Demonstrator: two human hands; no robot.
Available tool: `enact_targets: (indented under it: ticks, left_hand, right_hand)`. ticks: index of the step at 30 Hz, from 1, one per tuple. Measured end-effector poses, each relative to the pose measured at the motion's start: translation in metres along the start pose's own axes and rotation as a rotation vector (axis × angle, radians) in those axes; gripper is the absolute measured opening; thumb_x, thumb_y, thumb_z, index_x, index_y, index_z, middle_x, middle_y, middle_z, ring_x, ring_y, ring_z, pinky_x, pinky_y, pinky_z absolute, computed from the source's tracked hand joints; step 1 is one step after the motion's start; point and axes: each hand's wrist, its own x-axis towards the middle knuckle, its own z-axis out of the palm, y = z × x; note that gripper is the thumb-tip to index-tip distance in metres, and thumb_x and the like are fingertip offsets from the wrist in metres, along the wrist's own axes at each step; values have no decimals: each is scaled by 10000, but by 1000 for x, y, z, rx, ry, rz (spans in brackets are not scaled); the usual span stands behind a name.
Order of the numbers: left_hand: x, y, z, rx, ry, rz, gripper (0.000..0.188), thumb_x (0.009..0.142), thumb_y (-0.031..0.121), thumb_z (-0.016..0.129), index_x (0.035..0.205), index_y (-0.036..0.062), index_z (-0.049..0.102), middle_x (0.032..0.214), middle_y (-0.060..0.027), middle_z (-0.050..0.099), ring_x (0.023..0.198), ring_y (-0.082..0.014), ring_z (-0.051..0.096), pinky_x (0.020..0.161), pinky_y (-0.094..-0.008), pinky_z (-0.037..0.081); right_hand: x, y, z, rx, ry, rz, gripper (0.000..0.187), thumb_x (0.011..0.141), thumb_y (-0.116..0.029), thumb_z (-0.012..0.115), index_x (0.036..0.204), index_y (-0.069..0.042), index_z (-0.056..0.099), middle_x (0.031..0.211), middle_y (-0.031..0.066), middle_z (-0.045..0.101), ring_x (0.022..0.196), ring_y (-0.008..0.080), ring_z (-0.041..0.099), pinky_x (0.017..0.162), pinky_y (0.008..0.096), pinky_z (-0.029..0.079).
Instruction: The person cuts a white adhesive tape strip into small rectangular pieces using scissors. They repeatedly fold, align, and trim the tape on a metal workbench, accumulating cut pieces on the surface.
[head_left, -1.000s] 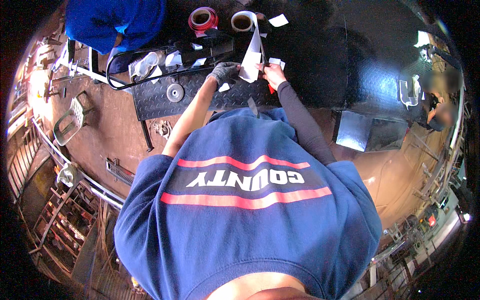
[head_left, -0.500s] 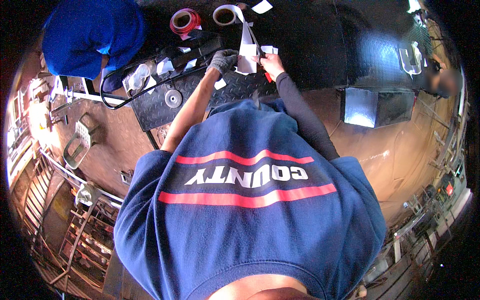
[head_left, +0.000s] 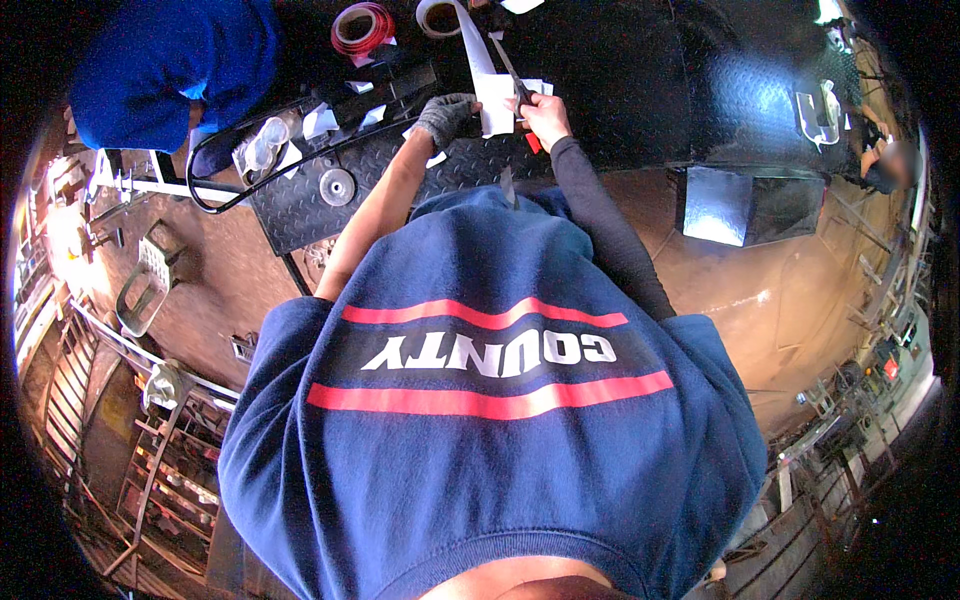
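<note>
White strip (head_left: 496,98), between left grip (head_left: 444,119) and right grip (head_left: 546,119), left apparently pinching

The scissors (head_left: 511,72) now tilt farther left than before.

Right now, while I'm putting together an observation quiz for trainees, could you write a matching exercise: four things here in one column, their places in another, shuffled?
Things:
1. scissors
2. white strip
3. red roll
4. round disc

Places:
A. lying on the black patterned plate
B. beside a white roll, on its left
C. held in the bare right grip
D. held by its edge in the grey-gloved left grip

Right pairs: 1-C, 2-D, 3-B, 4-A.
</note>
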Motion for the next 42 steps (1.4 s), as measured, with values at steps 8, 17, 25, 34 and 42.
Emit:
enact_targets:
  ticks: [8,17,25,34,42]
  left_hand:
    - [1,-3,-9,12,-13,-38,224,776,144,673,957,15,644,881,-70,651,753,-183,620,676,-322,525]
    - [-7,2,-5,59,-66,-44,291,799,269,666,1005,69,622,844,-15,622,717,-134,583,650,-302,500]
    - [-10,3,-4,116,-45,-16,303,796,247,661,1020,46,618,870,-31,633,741,-142,595,663,-294,504]
    - [-9,3,-2,6,-22,-65,277,758,139,688,1000,16,636,920,-65,654,789,-181,618,693,-309,519]
    - [-4,-3,-7,-1,-48,-64,281,748,145,701,983,5,635,907,-75,650,792,-186,619,699,-319,525]
  right_hand:
    - [-17,-34,3,-46,-94,17,130,774,-39,601,880,20,650,867,58,662,688,128,622,513,263,533]
    - [-17,-34,2,-55,-90,39,124,770,-18,592,879,22,637,862,68,661,723,151,635,558,295,551]
    - [-10,-18,1,13,-94,24,110,762,-16,607,864,18,634,843,56,652,698,151,629,559,298,550]
    - [-10,-15,1,-7,-69,16,117,764,-11,599,869,7,646,833,52,651,681,139,623,545,284,534]
    - [-18,-21,4,11,-54,29,141,754,-79,659,884,-26,667,831,34,662,676,115,621,551,266,523]
